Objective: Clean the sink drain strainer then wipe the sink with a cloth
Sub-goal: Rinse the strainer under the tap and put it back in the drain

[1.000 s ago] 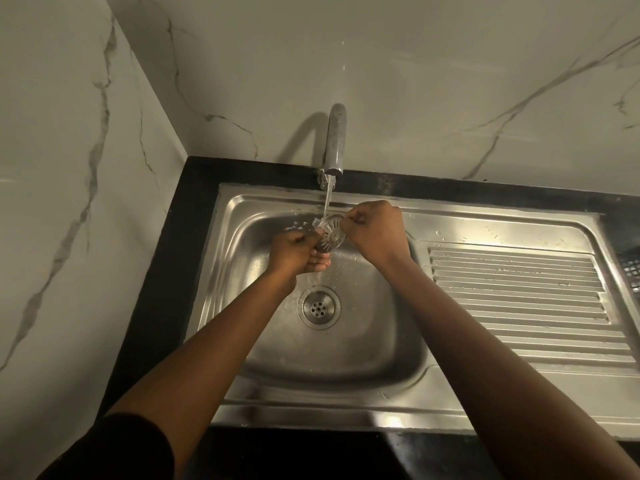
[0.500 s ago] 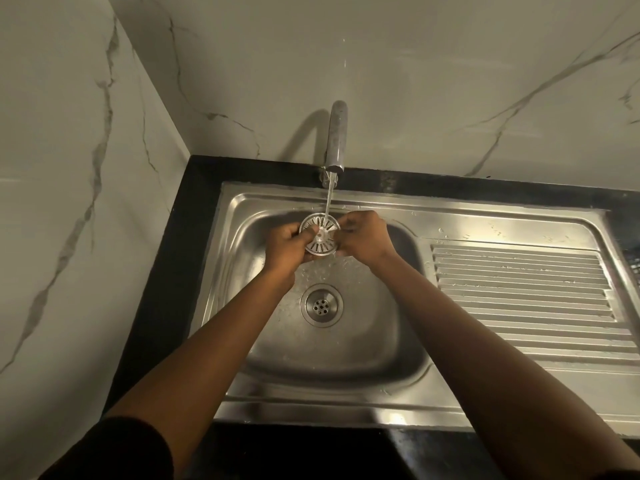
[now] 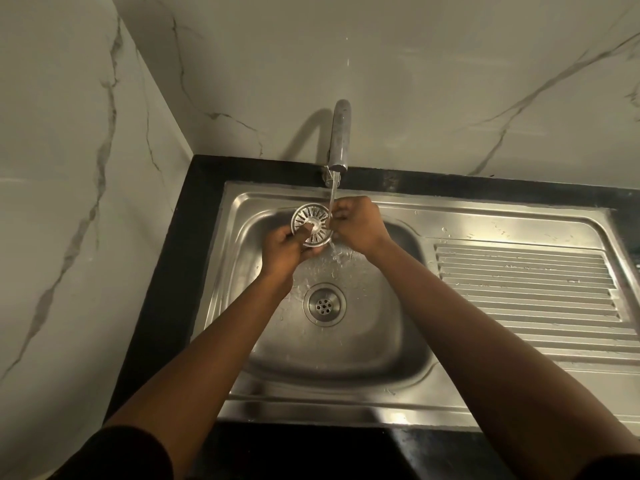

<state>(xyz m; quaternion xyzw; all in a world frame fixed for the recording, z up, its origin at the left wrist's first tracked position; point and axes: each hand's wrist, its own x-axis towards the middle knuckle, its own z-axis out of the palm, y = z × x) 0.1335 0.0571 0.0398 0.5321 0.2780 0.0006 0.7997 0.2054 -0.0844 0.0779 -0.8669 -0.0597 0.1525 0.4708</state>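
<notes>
Left grip [image 3: 282, 251] and right grip [image 3: 358, 225] hold strainer [image 3: 312, 219] between them.

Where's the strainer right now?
In the head view the strainer is held above the sink between the left hand and right hand, just left of the stream from the tap, with the open drain nearer the camera.

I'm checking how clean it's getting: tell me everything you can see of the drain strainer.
The drain strainer is a round, shiny metal disc with slots radiating from a solid hub. Lifted out of the drain, it is held over the sink, face tilted toward the camera. The left hand grips its lower edge, thumb across the face; the right hand pinches its right rim, where the water stream falls. Any dirt is too small to tell.
</notes>
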